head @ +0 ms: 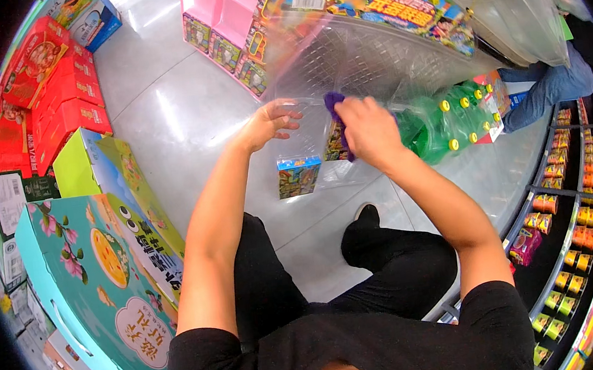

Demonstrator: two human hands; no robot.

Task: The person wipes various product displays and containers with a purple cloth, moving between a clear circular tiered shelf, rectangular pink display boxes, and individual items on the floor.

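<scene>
My right hand grips a bunched purple cloth at the centre of the view, against clear plastic packaging. Part of a small printed box shows beside the cloth. My left hand is raised to the left of it, fingers spread and curved, holding nothing. Below the hands stands a small box with a blue top. Just beyond them is a clear plastic display case with a colourful printed header. Whether the left fingertips touch the clear plastic, I cannot tell.
Green bottles with yellow caps stand right of my hands. Red cartons and a teal gift box line the left. A pink display stand is ahead. Shelves of small tubs curve along the right. Another person's legs show beyond the bottles.
</scene>
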